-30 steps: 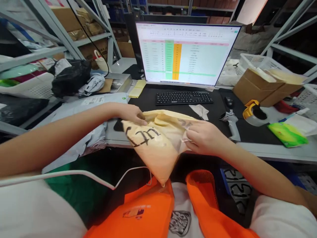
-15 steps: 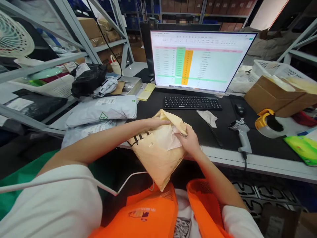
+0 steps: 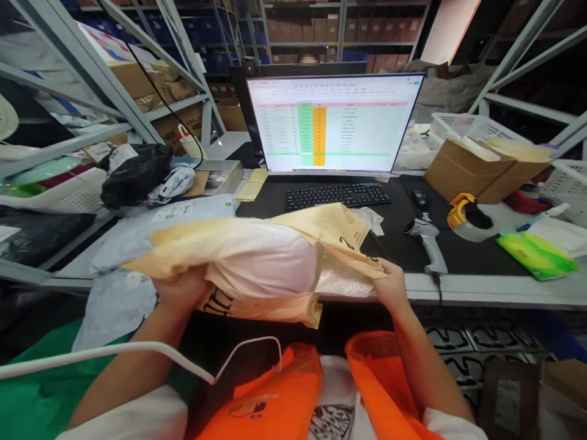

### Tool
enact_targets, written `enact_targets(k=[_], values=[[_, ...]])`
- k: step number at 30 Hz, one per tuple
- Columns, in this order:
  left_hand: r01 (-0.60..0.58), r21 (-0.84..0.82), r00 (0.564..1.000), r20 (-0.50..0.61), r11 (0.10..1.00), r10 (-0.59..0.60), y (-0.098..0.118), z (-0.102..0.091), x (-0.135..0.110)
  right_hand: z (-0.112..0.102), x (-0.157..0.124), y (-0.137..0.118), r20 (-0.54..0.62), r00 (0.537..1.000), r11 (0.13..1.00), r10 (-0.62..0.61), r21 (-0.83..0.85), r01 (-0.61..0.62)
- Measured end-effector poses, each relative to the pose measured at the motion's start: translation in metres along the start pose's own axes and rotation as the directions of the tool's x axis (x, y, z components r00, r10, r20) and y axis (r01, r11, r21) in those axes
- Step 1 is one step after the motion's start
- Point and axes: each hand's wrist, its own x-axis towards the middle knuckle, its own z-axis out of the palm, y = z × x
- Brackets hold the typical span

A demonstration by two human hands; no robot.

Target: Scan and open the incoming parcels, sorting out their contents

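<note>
Single head cam, looking fwd + down over desk [image 3: 481,288]. V. close to wearer's orange vest [image 3: 257,400] at 6 o'clock; near L hand [image 3: 181,287] at 8, R hand [image 3: 391,286] at 4; monitor [image 3: 358,131] farther, approx. 1; racks [image 3: 302,33] well back, 12.

- Black mouse pad [image 3: 425,217]: pale lettering, sideways, apparently "logi".
- Yellow mailer bag [image 3: 321,220]: large black characters, cut off by folds, unreadable; smaller print near the right corner, illegible.
- Monitor [image 3: 362,140]: spreadsheet rows, text too small to read.
- Grey parcel [image 3: 197,208]: printed label, illegible; small green round mark.
- Orange vest [image 3: 270,406]: blurred pale lettering above emblem.
</note>
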Motion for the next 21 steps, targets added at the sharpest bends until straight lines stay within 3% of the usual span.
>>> enact_targets(k=[1, 3, 4, 5, 6, 10, 15, 19, 21], values=[[0.054, -0.029, 0.982, -0.181, 0.998, -0.059, 0.003, 0.004, 0.003, -0.003, -0.002, -0.001, -0.007, 1.0, 1.0, -0.014, -0.008, 0.014], [0.097, -0.174, 0.856, -0.488, 0.98, -0.171, 0.009, 0.014, 0.013, -0.01, -0.007, -0.005, -0.01, 0.999, 0.999, -0.03, -0.029, 0.03], [0.094, -0.265, 0.782, -0.577, 0.96, -0.236, 0.011, 0.018, 0.018, -0.014, -0.01, -0.008, -0.009, 0.999, 0.999, -0.031, -0.036, 0.03], [0.088, -0.349, 0.737, -0.608, 0.933, -0.297, 0.012, 0.02, 0.023, -0.019, -0.014, -0.011, -0.005, 1.0, 0.999, -0.029, -0.042, 0.029], [0.094, -0.418, 0.734, -0.584, 0.904, -0.347, 0.012, 0.021, 0.028, -0.025, -0.019, -0.014, -0.004, 1.0, 0.998, -0.03, -0.05, 0.03], [0.208, -0.547, 0.814, -0.363, 0.811, -0.453, -0.004, 0.011, 0.046, -0.051, -0.043, -0.023, -0.042, 0.999, 0.998, -0.035, -0.062, 0.032], [0.249, -0.382, 0.895, -0.261, 0.89, -0.362, -0.032, 0.006, 0.067, -0.082, -0.078, -0.028, -0.006, 1.0, 0.999, 0.015, -0.045, -0.015], [0.28, -0.317, 0.911, -0.211, 0.906, -0.355, -0.056, 0.011, 0.085, -0.112, -0.109, -0.02, -0.067, 0.997, 0.999, 0.028, -0.034, -0.03], [0.247, -0.234, 0.944, -0.16, 0.94, -0.288, -0.068, 0.01, 0.092, -0.136, -0.128, -0.009, -0.146, 0.988, 0.998, 0.051, -0.022, -0.055]])
